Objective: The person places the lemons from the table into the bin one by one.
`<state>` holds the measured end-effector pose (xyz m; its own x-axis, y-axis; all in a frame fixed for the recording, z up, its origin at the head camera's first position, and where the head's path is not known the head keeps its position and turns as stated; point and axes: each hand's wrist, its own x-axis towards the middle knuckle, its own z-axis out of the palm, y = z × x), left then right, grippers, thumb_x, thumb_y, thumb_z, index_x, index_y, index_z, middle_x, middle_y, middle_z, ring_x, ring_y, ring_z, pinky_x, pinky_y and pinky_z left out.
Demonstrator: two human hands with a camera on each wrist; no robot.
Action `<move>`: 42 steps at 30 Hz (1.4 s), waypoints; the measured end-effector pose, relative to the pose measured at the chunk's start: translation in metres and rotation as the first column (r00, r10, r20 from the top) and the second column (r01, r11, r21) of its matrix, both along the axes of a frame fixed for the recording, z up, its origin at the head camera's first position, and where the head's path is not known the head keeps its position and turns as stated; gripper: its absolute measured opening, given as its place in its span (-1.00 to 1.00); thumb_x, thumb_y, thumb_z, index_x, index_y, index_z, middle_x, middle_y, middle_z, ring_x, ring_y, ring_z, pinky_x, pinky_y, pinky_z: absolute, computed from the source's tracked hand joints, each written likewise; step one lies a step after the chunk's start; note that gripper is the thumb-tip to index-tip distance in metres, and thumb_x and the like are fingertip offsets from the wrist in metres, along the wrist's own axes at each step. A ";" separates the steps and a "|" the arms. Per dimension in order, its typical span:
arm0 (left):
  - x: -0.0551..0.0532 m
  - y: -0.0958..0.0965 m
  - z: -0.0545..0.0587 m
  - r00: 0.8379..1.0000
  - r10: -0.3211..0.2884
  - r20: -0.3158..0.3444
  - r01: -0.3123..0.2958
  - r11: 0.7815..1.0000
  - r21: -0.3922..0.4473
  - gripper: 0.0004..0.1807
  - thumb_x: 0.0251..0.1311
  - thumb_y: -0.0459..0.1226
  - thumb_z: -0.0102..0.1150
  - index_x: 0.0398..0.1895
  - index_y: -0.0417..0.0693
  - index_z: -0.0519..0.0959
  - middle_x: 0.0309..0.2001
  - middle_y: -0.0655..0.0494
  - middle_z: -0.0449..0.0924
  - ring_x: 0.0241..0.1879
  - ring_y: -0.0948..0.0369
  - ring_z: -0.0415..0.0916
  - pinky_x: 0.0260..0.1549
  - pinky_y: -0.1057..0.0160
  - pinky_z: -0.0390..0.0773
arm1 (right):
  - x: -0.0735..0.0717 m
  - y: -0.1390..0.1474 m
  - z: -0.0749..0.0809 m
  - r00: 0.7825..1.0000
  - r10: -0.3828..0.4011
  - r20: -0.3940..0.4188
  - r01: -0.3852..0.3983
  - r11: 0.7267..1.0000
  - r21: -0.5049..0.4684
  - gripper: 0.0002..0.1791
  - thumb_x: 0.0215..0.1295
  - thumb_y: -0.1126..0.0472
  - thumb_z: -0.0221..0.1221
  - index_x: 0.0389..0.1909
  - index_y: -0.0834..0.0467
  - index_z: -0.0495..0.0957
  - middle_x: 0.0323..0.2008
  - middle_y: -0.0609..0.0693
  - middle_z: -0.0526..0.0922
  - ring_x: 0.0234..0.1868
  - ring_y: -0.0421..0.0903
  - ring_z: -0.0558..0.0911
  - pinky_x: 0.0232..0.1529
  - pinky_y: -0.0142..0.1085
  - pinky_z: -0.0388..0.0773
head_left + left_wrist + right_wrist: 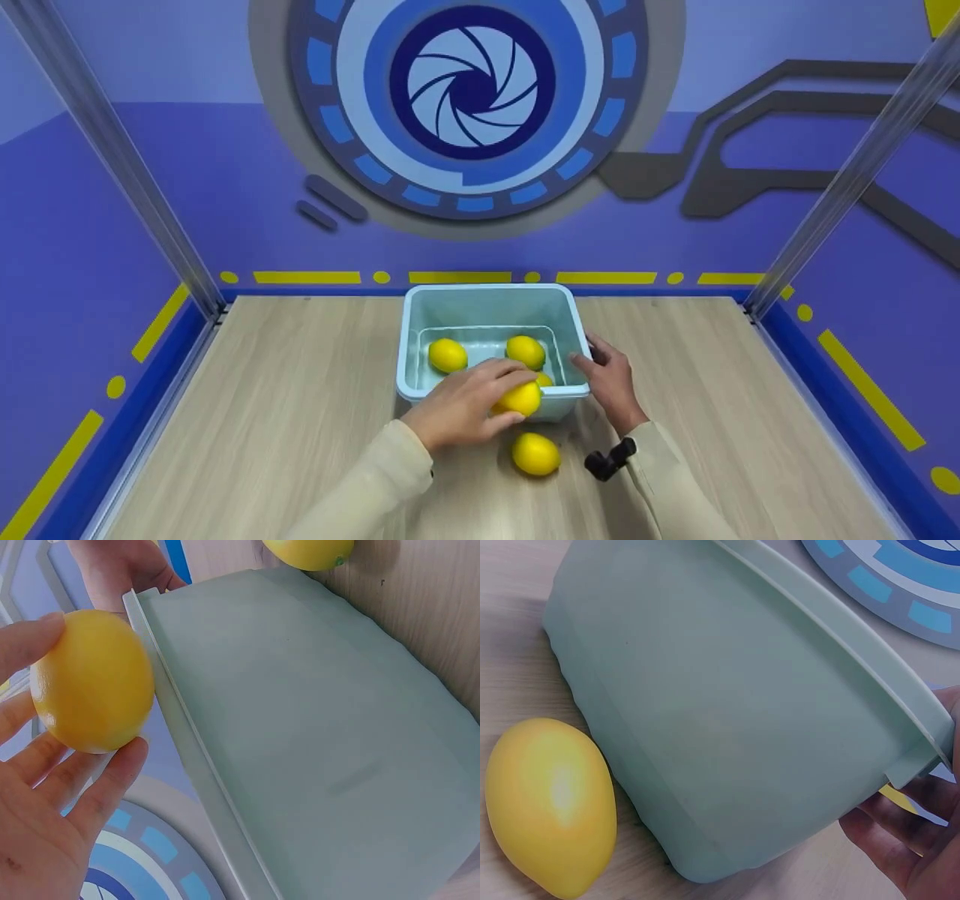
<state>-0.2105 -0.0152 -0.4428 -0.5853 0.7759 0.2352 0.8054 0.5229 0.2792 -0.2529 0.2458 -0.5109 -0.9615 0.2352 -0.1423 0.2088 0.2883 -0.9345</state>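
A yellow lemon [519, 399] is held between the thumb and fingers of my left hand [465, 405], at the front rim of a pale green plastic bin [491, 307]. The left wrist view shows the fingers curved round this lemon [94, 682], just outside the bin's edge. My right hand [613, 379] grips the bin's right rim, thumb over the edge and fingers outside. Inside the bin lie a lemon [448, 355] on the left, another lemon [525, 351] on the right, and a third, mostly hidden lemon [544, 379] near the front.
One loose lemon [536, 454] lies on the wooden tabletop [300, 420] in front of the bin, between my forearms. A blue patterned wall [225, 187] stands right behind the bin. Metal posts [127, 157] mark the table's back corners.
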 end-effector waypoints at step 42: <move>-0.018 0.000 -0.007 0.999 0.037 -0.016 -0.036 0.998 0.059 -0.49 0.34 -0.03 0.08 0.36 0.47 0.32 0.34 0.14 0.34 0.27 0.15 0.38 0.17 0.15 0.52 | 0.002 0.000 -0.002 1.000 0.003 -0.017 -0.003 1.000 -0.024 -0.38 0.36 0.17 0.12 0.43 0.06 0.24 0.37 0.16 0.35 0.38 0.10 0.37 0.39 -0.01 0.28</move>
<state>-0.2285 -0.0152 -0.4497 -0.6088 0.7385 0.2898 0.7907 0.5355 0.2966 -0.2507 0.2462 -0.5125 -0.9645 0.2289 -0.1319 0.1924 0.2668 -0.9443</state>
